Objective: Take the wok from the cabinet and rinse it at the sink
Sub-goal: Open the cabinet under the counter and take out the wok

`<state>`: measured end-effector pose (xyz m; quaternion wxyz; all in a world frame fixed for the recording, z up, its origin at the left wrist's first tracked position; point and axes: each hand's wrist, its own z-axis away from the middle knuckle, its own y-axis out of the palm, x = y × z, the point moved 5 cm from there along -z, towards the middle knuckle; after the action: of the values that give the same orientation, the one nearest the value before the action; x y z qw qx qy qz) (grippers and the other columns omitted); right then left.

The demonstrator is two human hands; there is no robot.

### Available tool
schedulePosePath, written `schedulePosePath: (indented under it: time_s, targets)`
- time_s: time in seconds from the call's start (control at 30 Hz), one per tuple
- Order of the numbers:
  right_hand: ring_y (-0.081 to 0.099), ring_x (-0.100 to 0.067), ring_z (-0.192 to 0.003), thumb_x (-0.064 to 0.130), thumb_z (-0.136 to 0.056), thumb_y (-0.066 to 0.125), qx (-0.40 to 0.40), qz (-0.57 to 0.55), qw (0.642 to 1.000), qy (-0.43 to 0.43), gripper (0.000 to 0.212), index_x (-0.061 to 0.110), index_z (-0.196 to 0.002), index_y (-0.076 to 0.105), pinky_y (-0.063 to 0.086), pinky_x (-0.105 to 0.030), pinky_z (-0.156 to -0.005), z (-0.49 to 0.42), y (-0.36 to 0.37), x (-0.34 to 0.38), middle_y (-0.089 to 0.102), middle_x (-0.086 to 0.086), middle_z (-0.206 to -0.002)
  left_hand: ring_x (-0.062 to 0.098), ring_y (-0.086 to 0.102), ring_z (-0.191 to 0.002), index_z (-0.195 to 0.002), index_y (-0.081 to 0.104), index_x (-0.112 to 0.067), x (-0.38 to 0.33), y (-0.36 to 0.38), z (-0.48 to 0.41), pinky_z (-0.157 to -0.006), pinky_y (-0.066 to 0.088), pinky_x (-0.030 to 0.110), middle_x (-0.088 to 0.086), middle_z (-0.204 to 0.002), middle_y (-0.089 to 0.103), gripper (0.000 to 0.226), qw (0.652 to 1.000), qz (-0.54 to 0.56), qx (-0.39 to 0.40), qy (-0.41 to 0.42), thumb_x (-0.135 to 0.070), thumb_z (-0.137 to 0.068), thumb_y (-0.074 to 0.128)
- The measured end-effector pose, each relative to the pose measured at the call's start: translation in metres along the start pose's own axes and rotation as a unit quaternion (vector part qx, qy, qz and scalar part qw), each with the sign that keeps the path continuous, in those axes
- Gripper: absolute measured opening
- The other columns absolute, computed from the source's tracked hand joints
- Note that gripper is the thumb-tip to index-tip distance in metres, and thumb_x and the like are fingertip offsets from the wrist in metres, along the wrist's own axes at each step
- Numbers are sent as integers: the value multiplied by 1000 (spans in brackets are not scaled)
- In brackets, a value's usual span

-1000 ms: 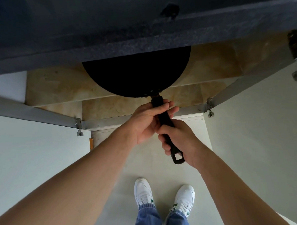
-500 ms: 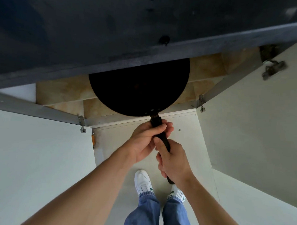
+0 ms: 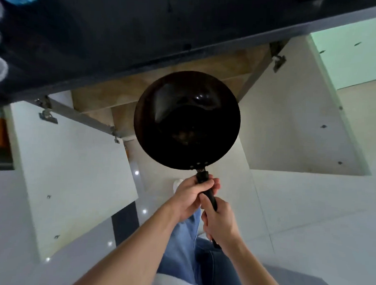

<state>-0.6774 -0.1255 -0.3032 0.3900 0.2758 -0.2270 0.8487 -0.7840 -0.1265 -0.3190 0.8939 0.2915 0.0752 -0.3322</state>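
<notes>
In front of the open cabinet (image 3: 92, 99), under the dark tabletop (image 3: 123, 31), the wok (image 3: 187, 120) is being held by its handle (image 3: 209, 196). The left hand (image 3: 186, 198) is gripping near the bowl and the right hand (image 3: 219, 224) further back. Both grips should be kept firm and the bowl level, clear of the right door (image 3: 291, 125), while the wok is being raised. A round, black, glossy bowl, riveted at the handle, is being shown.

Left hand (image 3: 188, 198): gripping the wok handle (image 3: 202, 177) near its front end.
Right hand (image 3: 219, 224): gripping it just behind, fingers curling round.
</notes>
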Motion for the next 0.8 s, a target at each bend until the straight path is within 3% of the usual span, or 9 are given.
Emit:
schedulePosePath:
  time_s: [0.23,0.43,0.6,0.8]
  targets:
    - [38,-12,-30,33,-99,54,-30,-23,999,12,39,2,-74,55,31,-24,-34,104,-6,-42,49,3,-42,17,72,-81,-114,59,-3,76,8,72,-79,41,38,9,-98,76,21,998,-39,36,-13,-2,-93,60]
    - [42,-14,-37,34,-98,55,-64,-47,997,12,36,6,-76,57,37,-30,-42,175,-13,-69,52,2,-45,19,72,-90,-113,61,-4,124,18,119,-83,54,33,9,-101,76,24,995,-69,72,-11,-4,-89,65]
    - [41,-12,-38,34,-96,56,-98,-79,992,-19,37,2,-78,59,35,-27,-41,222,-27,-60,51,3,-44,20,73,-96,-117,60,-1,128,46,154,-82,59,30,9,-102,76,28,989,-106,98,19,-3,-89,65]
    - [40,-20,-45,35,-96,57,-143,-108,982,-59,37,5,-74,57,34,-36,-48,263,-51,-14,52,-2,-52,19,74,-86,-107,61,-2,95,103,199,-76,57,31,8,-95,77,18,980,-137,131,64,2,-90,62]
